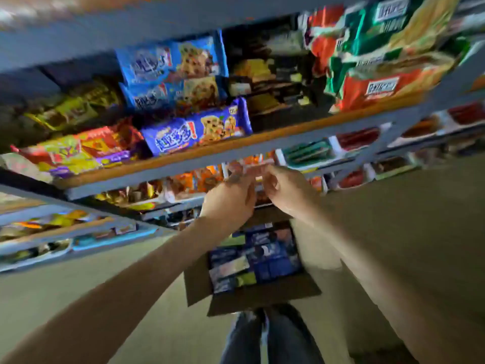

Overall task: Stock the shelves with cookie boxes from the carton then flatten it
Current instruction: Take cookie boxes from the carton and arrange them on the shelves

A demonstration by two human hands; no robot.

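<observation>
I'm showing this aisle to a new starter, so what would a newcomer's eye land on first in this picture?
Most likely the bright blue cookie packs stacked on the upper shelf, left of centre. Next, the left hand and right hand meeting mid-frame, their fingers gripping an orange-and-white pack at the shelf edge below. Under them, an open carton on the floor holds dark blue packs.
</observation>
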